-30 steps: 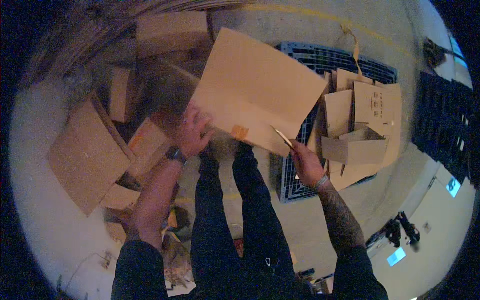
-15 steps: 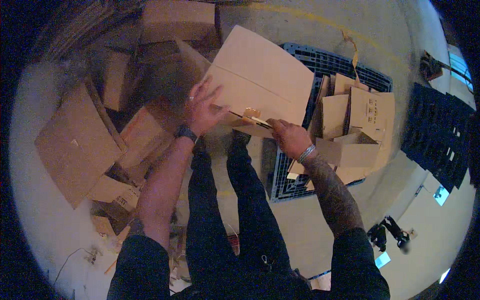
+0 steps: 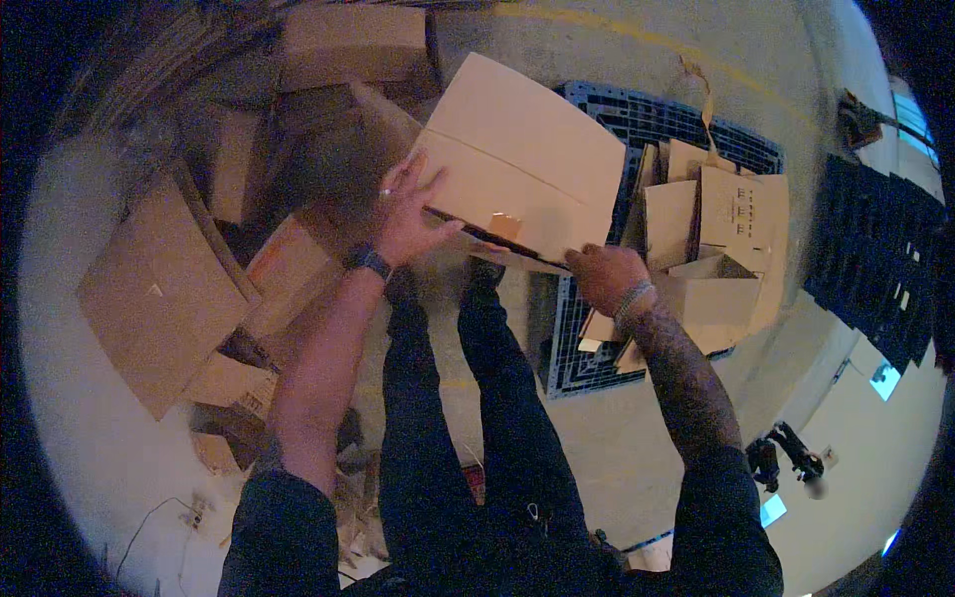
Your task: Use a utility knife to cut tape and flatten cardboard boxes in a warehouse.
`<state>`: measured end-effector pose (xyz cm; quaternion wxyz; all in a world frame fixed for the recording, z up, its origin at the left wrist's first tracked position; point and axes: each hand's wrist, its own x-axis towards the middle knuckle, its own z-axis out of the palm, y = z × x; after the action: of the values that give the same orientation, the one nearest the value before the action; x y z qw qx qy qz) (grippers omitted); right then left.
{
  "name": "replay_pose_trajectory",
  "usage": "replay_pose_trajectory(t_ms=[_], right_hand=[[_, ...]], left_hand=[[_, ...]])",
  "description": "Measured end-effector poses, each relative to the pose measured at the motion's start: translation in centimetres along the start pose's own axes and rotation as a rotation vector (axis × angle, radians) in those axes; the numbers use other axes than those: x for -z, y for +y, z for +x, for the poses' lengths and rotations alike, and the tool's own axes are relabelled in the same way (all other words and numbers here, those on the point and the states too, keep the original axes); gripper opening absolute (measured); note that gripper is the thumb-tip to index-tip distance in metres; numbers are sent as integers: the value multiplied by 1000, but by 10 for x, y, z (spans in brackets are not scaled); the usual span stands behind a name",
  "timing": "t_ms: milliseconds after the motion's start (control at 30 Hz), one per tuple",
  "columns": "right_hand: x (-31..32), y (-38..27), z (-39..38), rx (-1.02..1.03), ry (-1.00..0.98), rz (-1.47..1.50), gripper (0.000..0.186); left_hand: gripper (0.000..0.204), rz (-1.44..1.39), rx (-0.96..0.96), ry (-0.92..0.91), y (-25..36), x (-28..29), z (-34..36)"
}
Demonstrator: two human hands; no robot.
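A tan cardboard box (image 3: 527, 139) is tilted in front of me, with a piece of brown tape (image 3: 505, 225) near its lower edge. A dark gap runs along that edge below the tape. My left hand (image 3: 410, 214) grips the box's left corner, its fingers over the top face and its thumb by the gap. At the right end of the same edge, my right hand (image 3: 607, 276) is closed, knuckles up. The slim box cutter that showed in it a moment earlier is mostly hidden now by the fingers and the box edge.
A blue plastic pallet (image 3: 567, 343) at right carries flattened and open cartons (image 3: 731, 224). Large opened cardboard boxes (image 3: 164, 289) crowd the left side, with another carton (image 3: 353, 45) beyond. Dark stacked items (image 3: 870, 259) stand far right. Two people (image 3: 786, 458) are in the distance.
My right hand has slid rightward along the box edge, and a longer dark gap now shows behind it. The box cutter has gone out of sight. My left hand stays at its corner.
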<state>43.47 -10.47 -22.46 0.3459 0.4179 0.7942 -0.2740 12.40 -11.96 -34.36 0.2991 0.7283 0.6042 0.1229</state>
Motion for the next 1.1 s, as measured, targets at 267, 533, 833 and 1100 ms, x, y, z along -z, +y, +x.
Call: replay_pose_trajectory(t_ms=[267, 533, 833, 1100], right_hand=[[-24, 3, 9, -167, 498, 632, 49], [-63, -17, 58, -163, 524, 671, 69], [-49, -13, 52, -178, 483, 727, 60], [17, -60, -87, -244, 883, 1031, 32]], left_hand=[[56, 224, -3, -150, 32, 17, -10], [46, 239, -389, -220, 38, 1, -63], [26, 503, -302, -315, 56, -20, -75], [22, 298, -121, -102, 121, 122, -22]])
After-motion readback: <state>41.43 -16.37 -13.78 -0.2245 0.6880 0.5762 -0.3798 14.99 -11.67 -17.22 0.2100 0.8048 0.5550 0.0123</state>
